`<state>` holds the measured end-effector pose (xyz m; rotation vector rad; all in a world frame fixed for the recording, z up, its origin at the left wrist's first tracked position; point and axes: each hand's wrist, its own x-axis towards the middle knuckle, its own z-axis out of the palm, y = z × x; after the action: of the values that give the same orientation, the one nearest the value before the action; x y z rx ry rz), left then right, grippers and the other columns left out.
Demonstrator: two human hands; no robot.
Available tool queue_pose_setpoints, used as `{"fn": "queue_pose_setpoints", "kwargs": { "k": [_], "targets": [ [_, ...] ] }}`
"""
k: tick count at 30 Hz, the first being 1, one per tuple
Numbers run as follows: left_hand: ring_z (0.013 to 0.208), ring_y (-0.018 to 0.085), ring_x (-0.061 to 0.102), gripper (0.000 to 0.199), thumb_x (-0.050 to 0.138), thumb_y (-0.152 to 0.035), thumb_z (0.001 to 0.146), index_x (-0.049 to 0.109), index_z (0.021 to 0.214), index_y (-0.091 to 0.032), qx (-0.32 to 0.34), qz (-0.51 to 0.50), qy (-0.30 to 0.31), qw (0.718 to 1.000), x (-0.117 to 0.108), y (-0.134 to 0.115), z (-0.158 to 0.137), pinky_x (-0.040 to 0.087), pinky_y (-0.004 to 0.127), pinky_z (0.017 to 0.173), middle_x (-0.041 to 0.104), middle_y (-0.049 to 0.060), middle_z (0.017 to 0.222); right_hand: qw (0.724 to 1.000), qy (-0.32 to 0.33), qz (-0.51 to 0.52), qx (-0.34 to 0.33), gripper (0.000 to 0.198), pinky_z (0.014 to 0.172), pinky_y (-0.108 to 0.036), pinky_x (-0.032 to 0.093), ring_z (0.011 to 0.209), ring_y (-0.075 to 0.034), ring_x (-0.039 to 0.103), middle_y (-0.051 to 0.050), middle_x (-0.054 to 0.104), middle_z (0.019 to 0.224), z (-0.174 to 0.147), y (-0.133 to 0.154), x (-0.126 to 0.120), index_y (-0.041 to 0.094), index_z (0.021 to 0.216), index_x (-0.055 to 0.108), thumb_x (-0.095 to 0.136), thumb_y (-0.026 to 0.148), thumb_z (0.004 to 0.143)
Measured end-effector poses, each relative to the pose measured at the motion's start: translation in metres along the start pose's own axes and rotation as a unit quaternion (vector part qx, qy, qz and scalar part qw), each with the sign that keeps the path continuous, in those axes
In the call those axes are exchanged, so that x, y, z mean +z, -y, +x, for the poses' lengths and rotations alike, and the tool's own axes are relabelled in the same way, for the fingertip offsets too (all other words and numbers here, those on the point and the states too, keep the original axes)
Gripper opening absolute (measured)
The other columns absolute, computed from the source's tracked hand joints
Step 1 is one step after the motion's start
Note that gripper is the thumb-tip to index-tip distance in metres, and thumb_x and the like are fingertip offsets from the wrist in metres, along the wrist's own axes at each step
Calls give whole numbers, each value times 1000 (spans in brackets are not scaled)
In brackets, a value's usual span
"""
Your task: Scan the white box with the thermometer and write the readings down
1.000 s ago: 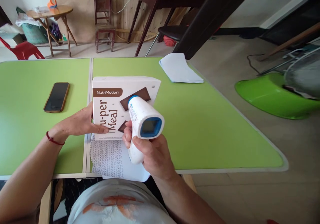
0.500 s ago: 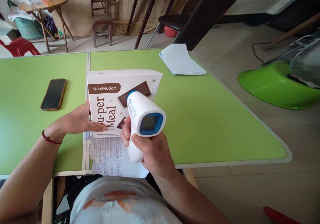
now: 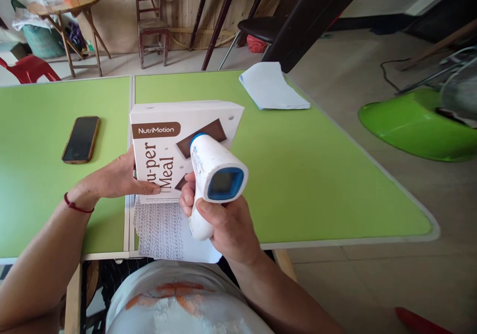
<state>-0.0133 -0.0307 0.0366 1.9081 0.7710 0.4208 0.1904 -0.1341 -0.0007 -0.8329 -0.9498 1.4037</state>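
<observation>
My left hand [image 3: 121, 177] grips the left side of a white and brown NutriMotion box [image 3: 156, 150], its thumb across the printed front and its other fingers hidden behind. The box is propped with its front facing me. In my right hand [image 3: 227, 224] is a white infrared thermometer [image 3: 204, 175], held by its handle. Its blue-rimmed front end points at the box, and its dark screen faces me; whether it touches the box I cannot tell. Below the box lies a sheet of paper [image 3: 160, 232] covered with handwriting, partly hidden by the box and my right hand.
A phone [image 3: 81, 140] in a brown case lies on the green table [image 3: 316, 190], left of the box. Folded white paper [image 3: 274, 85] rests at the far edge. Beyond stand a wooden chair [image 3: 153, 28], a small round table [image 3: 70, 3] and a green plastic object [image 3: 410, 125].
Both hands, the box and the thermometer hold nearly the same positions. The whole view has shifted very slightly.
</observation>
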Motion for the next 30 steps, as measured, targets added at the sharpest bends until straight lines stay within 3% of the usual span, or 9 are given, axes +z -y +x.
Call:
{"fn": "queue_pose_setpoints", "kwargs": {
  "k": [12, 17, 23, 27, 30],
  "targets": [
    [109, 32, 64, 55, 82, -43, 73, 61, 118, -18, -50, 38, -14, 998, -1, 4, -3, 58, 44, 87, 69, 10, 116, 1000, -1, -6, 4, 30, 50, -28, 39, 57, -12, 46, 4, 53, 67, 0, 1, 2, 24, 86, 61, 80, 45, 75],
    [109, 31, 64, 54, 82, -45, 73, 62, 115, -17, -38, 30, -12, 999, -1, 2, -2, 57, 44, 88, 68, 11, 118, 1000, -6, -6, 11, 32, 51, -28, 39, 58, -13, 47, 4, 53, 67, 1, 1, 1, 24, 86, 61, 81, 46, 73],
    [111, 31, 63, 63, 82, -40, 73, 58, 126, -17, -45, 24, -7, 999, -1, 2, -3, 57, 43, 88, 67, 11, 124, 1000, -7, 4, 25, 36, 52, -29, 38, 58, -13, 46, 4, 54, 67, 1, 1, 2, 24, 87, 61, 82, 48, 71],
    [112, 32, 63, 54, 82, -43, 73, 63, 116, -17, -57, 41, -9, 998, -2, 2, -4, 58, 43, 88, 68, 11, 122, 1000, -9, 4, 26, 38, 51, -29, 37, 58, -14, 46, 4, 53, 67, 1, 0, 2, 24, 89, 61, 82, 50, 70],
    [110, 31, 64, 58, 83, -46, 73, 62, 119, -18, -61, 41, -9, 997, -2, 2, -3, 58, 42, 87, 68, 11, 122, 1000, -2, -3, 25, 39, 51, -29, 38, 58, -14, 46, 4, 53, 67, 1, -2, 2, 24, 90, 61, 81, 52, 72]
  ]
}}
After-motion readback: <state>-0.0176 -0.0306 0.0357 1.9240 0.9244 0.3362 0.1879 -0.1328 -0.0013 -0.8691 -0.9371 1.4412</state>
